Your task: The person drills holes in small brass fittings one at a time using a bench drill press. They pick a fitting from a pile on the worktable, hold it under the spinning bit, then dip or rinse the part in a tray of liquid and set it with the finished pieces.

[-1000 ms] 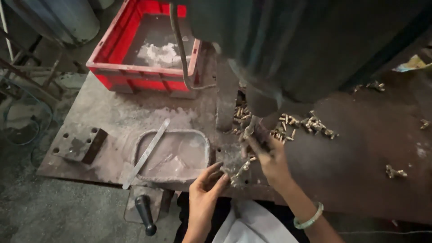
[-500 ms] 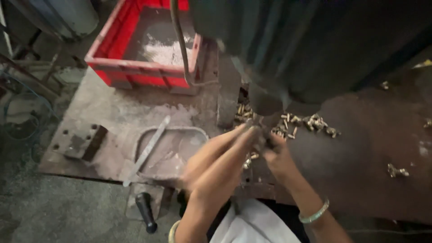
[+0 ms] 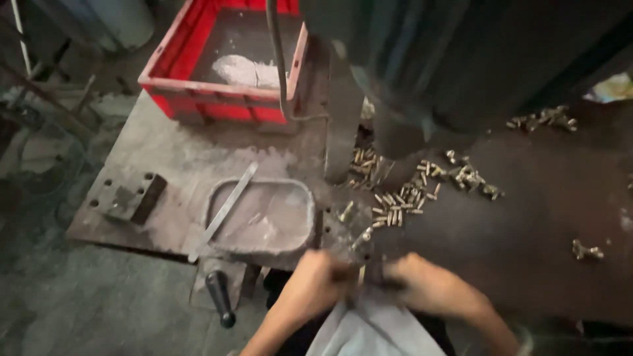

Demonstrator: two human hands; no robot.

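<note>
Both hands have dropped back from under the machine head since half a sec ago, when they were raised up at the brass pile; now they sit low at the near edge of the steel bench plate (image 3: pixel 198 158). Left hand (image 3: pixel 315 280) is just off that edge, fingers curled inward, blurred w/ motion, so can't tell if it grips anything. Right hand (image 3: pixel 428 287) is beside it, close but a narrow gap between, fingers also bent toward the gap; grip can't be made out either, too smeared. Between the two hands a thin pale upright sliver shows, too blurred to identify. Below them lies light grey cloth (image 3: pixel 372 329) over the person's lap. Small brass parts (image 3: pixel 399 201) lie scattered on the plate just beyond the hands, w/ two stray pieces nearer the edge, and more clusters further right on the dark bench top. Left of the hands, sunk in the plate, is a shallow rounded metal tray (image 3: pixel 264 221) dusted w/ pale powder, a flat metal strip (image 3: pixel 224 211) lying diagonally across its left rim. Far side of the plate: red plastic crate (image 3: pixel 217 92) w/ pale powder inside. Dark machine body (image 3: pixel 448 59) overhangs the plate's right part. A black handle (image 3: pixel 219 296) hangs below the plate's near edge, left of the left hand.
</note>
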